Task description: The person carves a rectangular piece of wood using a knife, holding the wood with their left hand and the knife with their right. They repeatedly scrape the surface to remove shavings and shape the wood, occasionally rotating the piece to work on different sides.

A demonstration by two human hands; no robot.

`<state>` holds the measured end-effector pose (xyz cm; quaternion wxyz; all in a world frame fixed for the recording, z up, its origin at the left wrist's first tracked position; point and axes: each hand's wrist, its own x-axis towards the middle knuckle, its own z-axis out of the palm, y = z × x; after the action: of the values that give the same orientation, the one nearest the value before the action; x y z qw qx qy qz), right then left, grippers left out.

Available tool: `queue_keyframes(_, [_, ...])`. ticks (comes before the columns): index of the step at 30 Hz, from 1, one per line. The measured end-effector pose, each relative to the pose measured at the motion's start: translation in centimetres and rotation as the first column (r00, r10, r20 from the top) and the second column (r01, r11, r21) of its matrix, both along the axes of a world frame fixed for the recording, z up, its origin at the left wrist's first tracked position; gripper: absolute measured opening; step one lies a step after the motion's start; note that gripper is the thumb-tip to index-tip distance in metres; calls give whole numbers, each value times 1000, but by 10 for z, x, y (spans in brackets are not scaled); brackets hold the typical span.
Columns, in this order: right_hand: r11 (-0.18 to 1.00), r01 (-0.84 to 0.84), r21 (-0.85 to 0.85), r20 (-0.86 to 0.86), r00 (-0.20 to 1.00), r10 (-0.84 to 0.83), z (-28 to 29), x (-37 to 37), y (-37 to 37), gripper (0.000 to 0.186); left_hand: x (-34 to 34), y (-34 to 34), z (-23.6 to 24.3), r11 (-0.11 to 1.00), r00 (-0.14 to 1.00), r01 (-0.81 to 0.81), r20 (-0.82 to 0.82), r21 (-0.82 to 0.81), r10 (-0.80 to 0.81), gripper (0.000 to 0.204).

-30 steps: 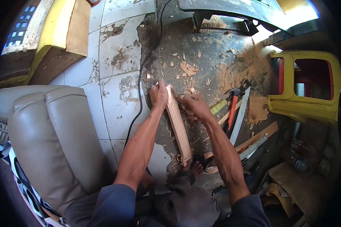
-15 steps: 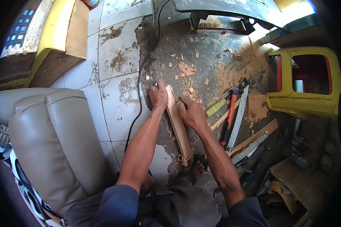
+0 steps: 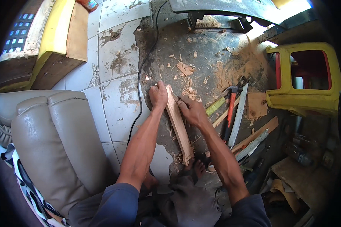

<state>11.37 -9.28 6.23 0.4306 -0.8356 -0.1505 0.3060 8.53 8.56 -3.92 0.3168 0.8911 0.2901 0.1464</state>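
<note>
Wooden bar near shavings, hammer

Left hand curled tight at left edge of wooden bar's far end; right hand, fingers bent, at bar's right edge. Bare forearms stretched forward, flanking bar.

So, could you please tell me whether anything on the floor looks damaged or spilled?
Yes. The white tiles have dark, worn patches and end in a ragged edge against the dark floor. Wood shavings are scattered there beyond the wooden bar, with sawdust strewn to their right, so it looks messy.
</note>
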Motion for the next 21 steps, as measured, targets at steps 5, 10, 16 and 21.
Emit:
queue_keyframes(5, [993, -39, -116, 54, 997, 46, 21, -14, 4, 41, 0, 4, -2, 997, 989, -63, -133, -36, 57, 18])
queue_keyframes(10, [994, -14, -111, 275, 961, 44, 6, -31, 6, 32, 0, 4, 1, 1000, 995, -6, -99, -27, 4, 18])
queue_keyframes(16, [968, 236, 90, -408, 895, -181, -13, -27, -6, 29, 5, -1, 19, 956, 987, -149, -95, -251, 129, 49])
queue_keyframes(21, [992, 94, 84, 314, 942, -116, 0, -32, 7, 40, 2, 3, 5, 989, 993, -90, -92, -116, 80, 32])
